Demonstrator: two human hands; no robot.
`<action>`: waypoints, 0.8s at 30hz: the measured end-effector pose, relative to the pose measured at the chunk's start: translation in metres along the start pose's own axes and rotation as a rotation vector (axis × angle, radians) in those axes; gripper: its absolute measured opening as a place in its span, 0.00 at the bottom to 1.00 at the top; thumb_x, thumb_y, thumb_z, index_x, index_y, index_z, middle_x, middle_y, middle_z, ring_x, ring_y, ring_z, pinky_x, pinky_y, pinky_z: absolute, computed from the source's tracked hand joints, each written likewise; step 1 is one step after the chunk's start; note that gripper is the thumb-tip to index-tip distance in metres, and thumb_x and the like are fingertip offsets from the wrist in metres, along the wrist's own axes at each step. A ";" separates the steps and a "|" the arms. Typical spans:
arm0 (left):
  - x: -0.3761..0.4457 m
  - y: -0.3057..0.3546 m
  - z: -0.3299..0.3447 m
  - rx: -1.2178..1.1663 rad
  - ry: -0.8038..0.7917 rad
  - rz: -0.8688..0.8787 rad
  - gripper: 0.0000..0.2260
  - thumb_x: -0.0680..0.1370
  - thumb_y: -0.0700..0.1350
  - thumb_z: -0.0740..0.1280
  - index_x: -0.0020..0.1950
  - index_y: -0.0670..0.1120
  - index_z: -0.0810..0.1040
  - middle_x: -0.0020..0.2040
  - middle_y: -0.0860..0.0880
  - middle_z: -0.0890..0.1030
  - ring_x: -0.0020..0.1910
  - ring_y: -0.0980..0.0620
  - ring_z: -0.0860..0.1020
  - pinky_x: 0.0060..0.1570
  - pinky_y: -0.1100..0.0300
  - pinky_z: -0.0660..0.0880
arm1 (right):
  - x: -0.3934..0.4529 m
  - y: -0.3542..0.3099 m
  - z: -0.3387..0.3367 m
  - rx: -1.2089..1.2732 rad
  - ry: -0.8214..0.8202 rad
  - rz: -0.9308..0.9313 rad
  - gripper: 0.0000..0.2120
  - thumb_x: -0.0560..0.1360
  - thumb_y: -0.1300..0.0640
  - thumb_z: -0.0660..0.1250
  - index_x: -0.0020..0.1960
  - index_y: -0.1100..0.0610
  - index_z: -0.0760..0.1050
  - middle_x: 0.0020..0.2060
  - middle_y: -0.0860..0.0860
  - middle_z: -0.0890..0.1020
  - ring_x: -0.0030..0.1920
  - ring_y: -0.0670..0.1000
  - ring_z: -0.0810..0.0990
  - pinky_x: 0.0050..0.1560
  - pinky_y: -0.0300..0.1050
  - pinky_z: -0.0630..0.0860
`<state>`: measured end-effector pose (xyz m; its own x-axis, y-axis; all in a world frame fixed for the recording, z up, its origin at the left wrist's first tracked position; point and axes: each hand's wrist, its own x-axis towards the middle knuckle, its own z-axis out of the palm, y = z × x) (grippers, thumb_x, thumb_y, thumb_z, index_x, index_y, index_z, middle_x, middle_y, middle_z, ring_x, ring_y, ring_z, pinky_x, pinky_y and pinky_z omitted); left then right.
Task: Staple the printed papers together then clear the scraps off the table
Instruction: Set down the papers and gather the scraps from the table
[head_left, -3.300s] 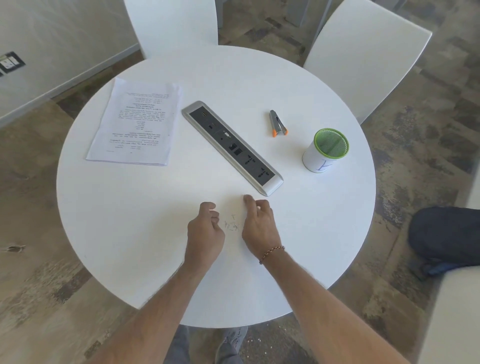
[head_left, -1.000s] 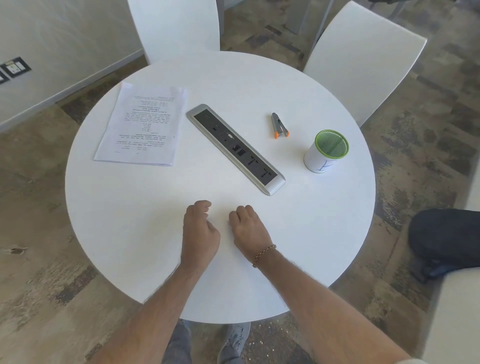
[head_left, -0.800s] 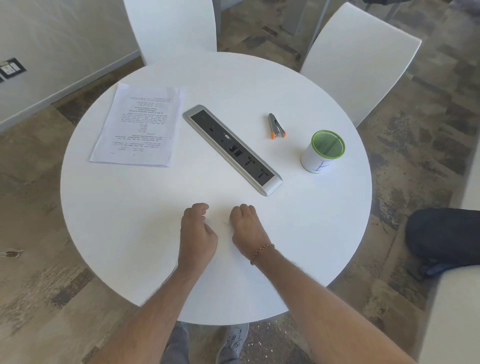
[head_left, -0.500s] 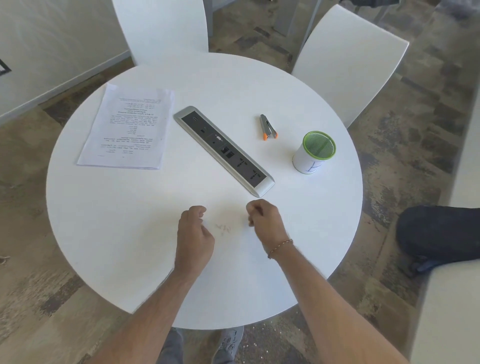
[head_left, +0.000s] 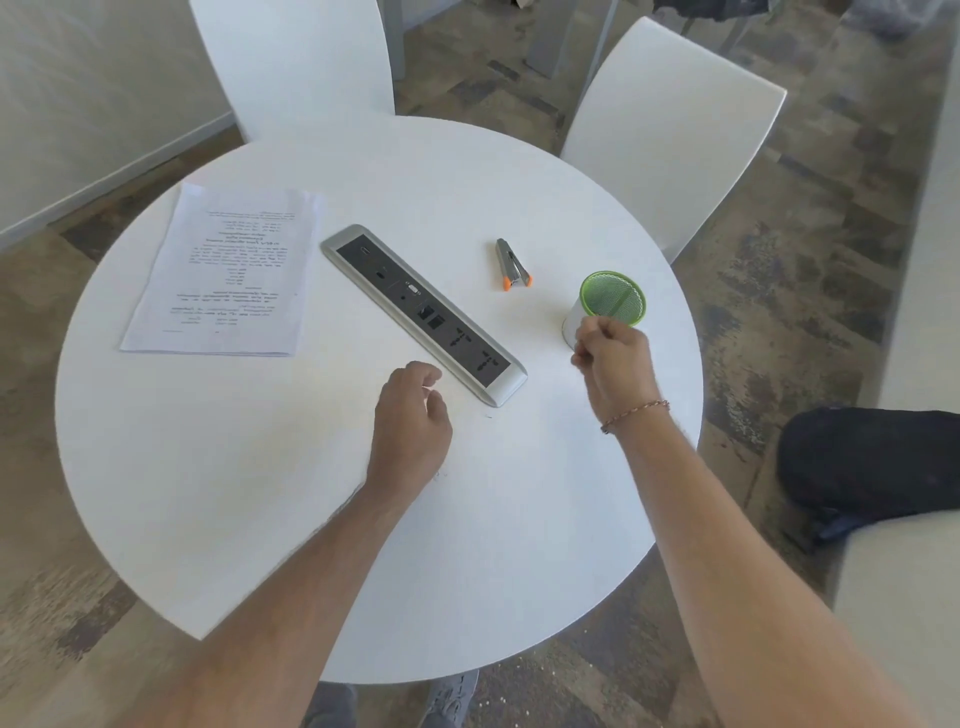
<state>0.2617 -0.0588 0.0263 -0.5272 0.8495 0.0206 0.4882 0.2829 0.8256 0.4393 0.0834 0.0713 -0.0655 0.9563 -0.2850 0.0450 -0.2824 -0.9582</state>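
Observation:
The stapled printed papers (head_left: 223, 275) lie flat at the table's far left. A grey stapler with orange tips (head_left: 511, 265) lies beyond the power strip. My right hand (head_left: 615, 364) hovers just in front of the green mesh cup (head_left: 612, 299), its fingertips pinched together on small scraps that stay mostly hidden. My left hand (head_left: 410, 431) rests on the white round table (head_left: 234, 493) near the strip's near end, fingers loosely curled with nothing in them. A tiny scrap (head_left: 488, 415) lies by the strip and another scrap (head_left: 441, 474) sits beside my left wrist.
A silver power strip (head_left: 423, 312) runs diagonally across the table's middle. Two white chairs (head_left: 675, 130) stand at the far side. A dark bag (head_left: 872, 467) lies on the floor to the right.
My right hand has lifted from the spot between my hands and moved right and away to the green cup. The little pile of scraps there is gone, and my left hand stays put.

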 end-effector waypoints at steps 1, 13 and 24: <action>0.002 0.001 -0.001 0.000 0.003 0.001 0.11 0.78 0.34 0.59 0.58 0.44 0.75 0.55 0.49 0.78 0.54 0.50 0.77 0.53 0.57 0.73 | 0.009 -0.007 -0.003 -0.041 0.051 -0.022 0.16 0.76 0.71 0.57 0.34 0.55 0.68 0.31 0.49 0.68 0.32 0.48 0.67 0.35 0.39 0.67; -0.001 -0.015 -0.012 0.031 0.022 -0.029 0.12 0.77 0.34 0.62 0.57 0.45 0.76 0.55 0.50 0.77 0.54 0.50 0.77 0.53 0.53 0.76 | 0.082 -0.024 -0.018 -1.088 0.248 -0.215 0.10 0.70 0.67 0.58 0.31 0.59 0.66 0.33 0.59 0.73 0.34 0.59 0.70 0.30 0.43 0.63; -0.022 -0.044 -0.020 0.067 0.036 -0.134 0.15 0.75 0.30 0.57 0.55 0.44 0.77 0.52 0.49 0.80 0.52 0.47 0.78 0.54 0.55 0.75 | 0.010 0.015 0.001 -0.967 0.274 -0.524 0.09 0.76 0.64 0.61 0.49 0.60 0.80 0.45 0.57 0.83 0.49 0.60 0.78 0.43 0.45 0.67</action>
<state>0.2377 -0.0996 0.0007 -0.6149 0.7859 -0.0654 0.4567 0.4224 0.7830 0.4381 0.0888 0.0538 -0.0875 0.9576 0.2746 0.8354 0.2207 -0.5034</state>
